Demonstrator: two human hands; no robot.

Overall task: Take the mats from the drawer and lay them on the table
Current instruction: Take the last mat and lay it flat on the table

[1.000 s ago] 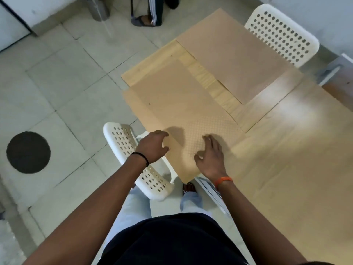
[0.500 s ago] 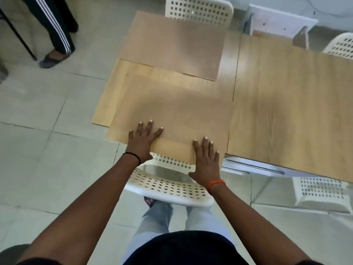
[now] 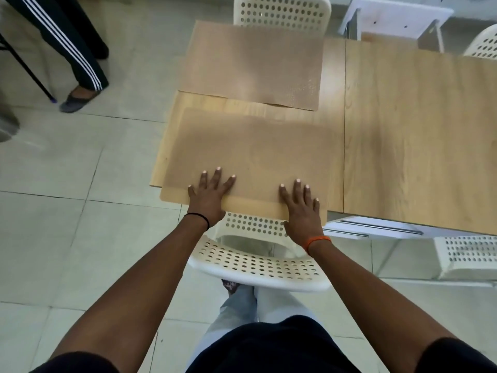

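Now, on the left, we see the legs of another person (image 3: 78, 57) standing on the tiled floor (image 3: 53, 211). Our left hand (image 3: 208, 196) lies flat on the near mat (image 3: 255, 157), fingers straight and spread, near its left corner. This mat lies on the wooden table (image 3: 416, 135), and its near edge hangs a little over the table edge. Behind it, the far mat (image 3: 252, 65) lies flat on the same table, apart from the near one. Our right hand (image 3: 302, 208) presses the right part of the near mat, also with straight spread fingers. Below our hands stands a white chair (image 3: 258, 265) with holes.
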